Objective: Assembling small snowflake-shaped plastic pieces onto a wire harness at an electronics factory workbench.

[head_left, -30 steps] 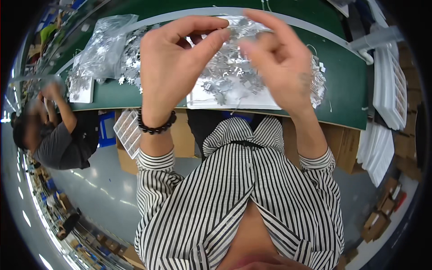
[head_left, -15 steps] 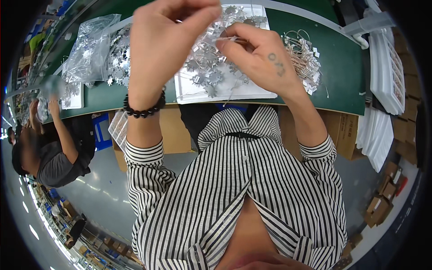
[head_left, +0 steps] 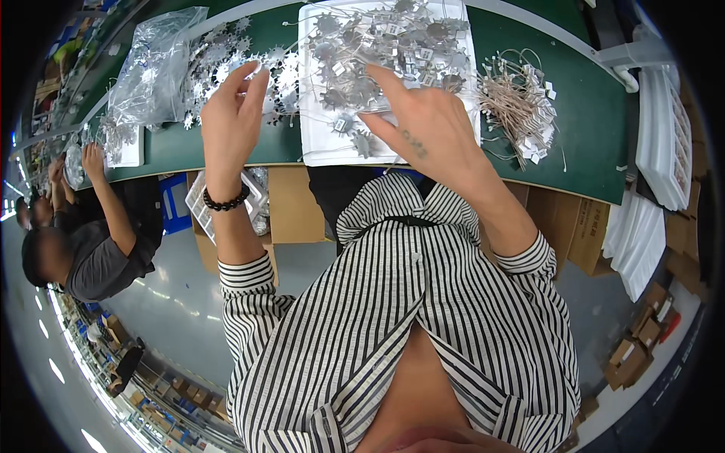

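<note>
My left hand, with a black bead bracelet at the wrist, is over a pile of shiny, gear-shaped metal pieces. Its thumb and forefinger come together at the edge of one such piece. My right hand hovers over the near right part of a white tray; thumb and forefinger are apart, with nothing visible between them. Gear-shaped metal pieces with thin wires and small white tags lie heaped in the tray, partly hidden by that hand.
Right of the tray lies a bundle of brown wires with white tags on the green table. A clear plastic bag lies at the left. White trays are stacked far right. A co-worker works at the left.
My hands have separated: the left moved down to the loose metal pieces, the right spread its thumb and forefinger over the tray. The view has shifted slightly.
</note>
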